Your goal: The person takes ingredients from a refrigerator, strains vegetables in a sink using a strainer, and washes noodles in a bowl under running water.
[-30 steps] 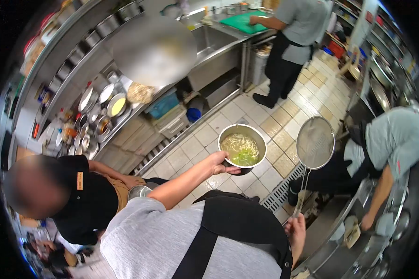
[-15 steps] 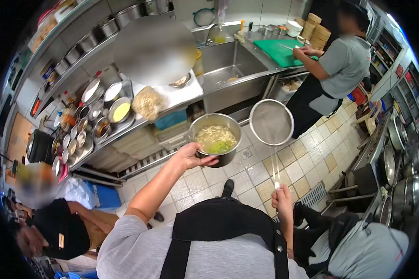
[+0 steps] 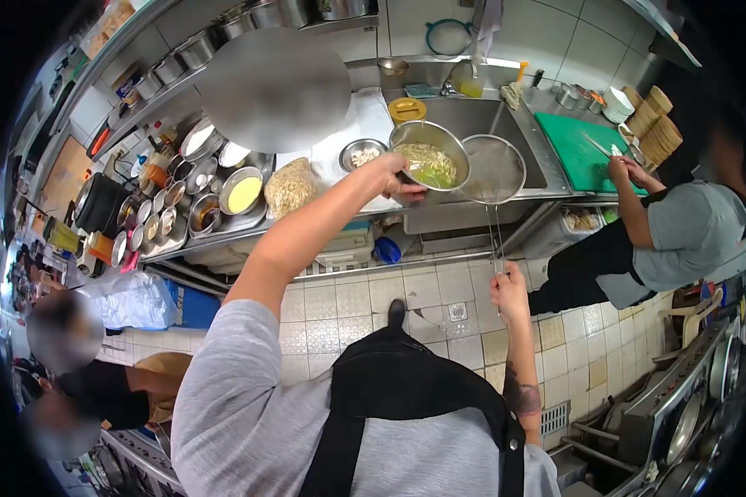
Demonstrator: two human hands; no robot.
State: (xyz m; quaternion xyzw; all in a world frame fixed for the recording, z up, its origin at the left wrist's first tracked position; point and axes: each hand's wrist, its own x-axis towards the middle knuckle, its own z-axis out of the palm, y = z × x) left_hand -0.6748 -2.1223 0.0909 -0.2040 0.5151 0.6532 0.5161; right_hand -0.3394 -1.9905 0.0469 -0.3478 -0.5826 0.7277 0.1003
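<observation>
My left hand (image 3: 396, 177) is closed on the near-left side of a metal pot (image 3: 462, 172). Noodles (image 3: 427, 155) in broth lie inside the pot, with green leafy bits toward its near side. My right hand (image 3: 509, 290) grips the long handle of a round mesh strainer (image 3: 496, 168). The strainer's bowl looks bare and overlaps the near edge of the sink (image 3: 522, 124) in view. Pot and strainer are side by side, their rims nearly meeting; whether they touch I cannot tell.
Left of the pot, the counter holds a bowl of pale pieces (image 3: 362, 155), a bag of dry noodles (image 3: 292, 187) and a yellow-filled bowl (image 3: 244, 192). At right, a co-worker (image 3: 692, 219) holds a knife over a green cutting board (image 3: 584, 153). Another person (image 3: 112, 389) is at lower left.
I have moved forward to the counter and sink with the pot and strainer. The strainer has come closer to the pot. Both hands keep their holds.
</observation>
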